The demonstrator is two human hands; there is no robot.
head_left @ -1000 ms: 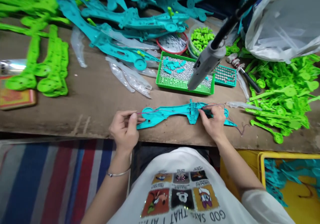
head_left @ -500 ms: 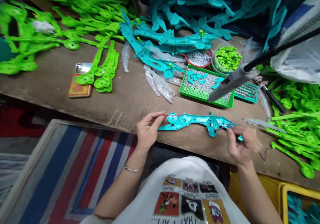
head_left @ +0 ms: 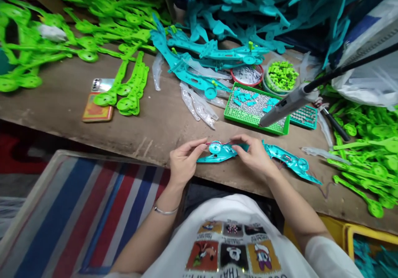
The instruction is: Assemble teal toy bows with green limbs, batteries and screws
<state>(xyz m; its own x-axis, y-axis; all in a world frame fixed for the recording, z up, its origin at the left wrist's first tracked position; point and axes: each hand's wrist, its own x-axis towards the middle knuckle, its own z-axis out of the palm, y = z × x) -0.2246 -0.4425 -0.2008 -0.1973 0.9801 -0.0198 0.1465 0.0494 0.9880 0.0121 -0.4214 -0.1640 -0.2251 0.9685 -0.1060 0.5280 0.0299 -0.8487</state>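
Wears a white short-sleeved T-shirt (head_left: 236, 224) printed with a grid of cartoon panels (head_left: 231, 251) at six o'clock; thin silver bangle (head_left: 164, 211) on left wrist; bare forearms.

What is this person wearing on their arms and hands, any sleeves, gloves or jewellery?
Both hands are bare, no gloves. The left hand has a thin silver bangle at the wrist. The right hand shows no jewellery; its arm ends in a short white sleeve.
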